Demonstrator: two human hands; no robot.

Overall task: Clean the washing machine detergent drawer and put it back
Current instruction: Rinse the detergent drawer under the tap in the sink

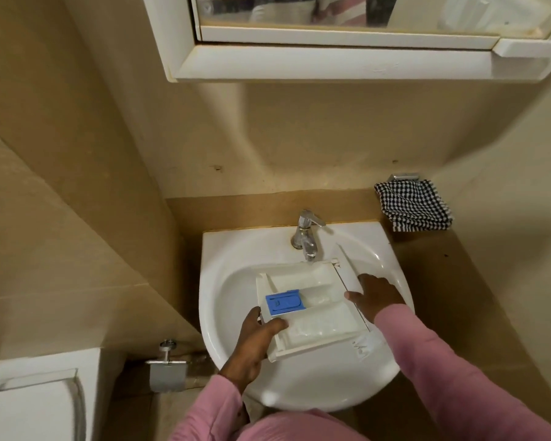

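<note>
A white detergent drawer [312, 308] with a blue insert [284, 302] is held over the white sink basin [236, 300], just below the chrome tap [306, 238]. My left hand [252, 342] grips the drawer's near left corner, thumb on top of the rim. At the right end, my right hand [374, 297] holds the drawer by its front panel, fingers curled over it. The drawer lies roughly level, its open compartments facing up. No water is visible running from the tap.
A black-and-white checked cloth [414, 205] hangs on a holder to the right of the sink. A mirror cabinet [331, 55] juts out overhead. At lower left are a toilet cistern [35, 396] and a metal paper holder [167, 372].
</note>
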